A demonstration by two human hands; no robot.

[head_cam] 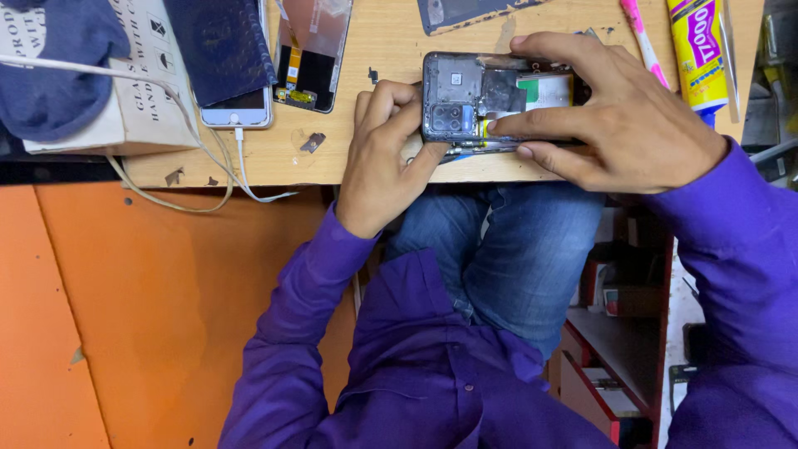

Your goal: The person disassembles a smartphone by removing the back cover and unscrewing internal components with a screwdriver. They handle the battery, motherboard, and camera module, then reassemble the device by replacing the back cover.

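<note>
Right now both hands grip an opened phone (490,104) at the wooden surface's (274,162) edge: left hand (384,158), right hand (619,116).

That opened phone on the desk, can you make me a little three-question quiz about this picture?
1. True or false: both hands touch the opened phone.
2. Which hand lies over the phone's top: A) left hand B) right hand?
3. What is plugged into the white phone lying further left?

Key: 1. True. 2. B; its fingers reach across the phone, while the left hand grips the end with the cameras. 3. A white cable.
</note>
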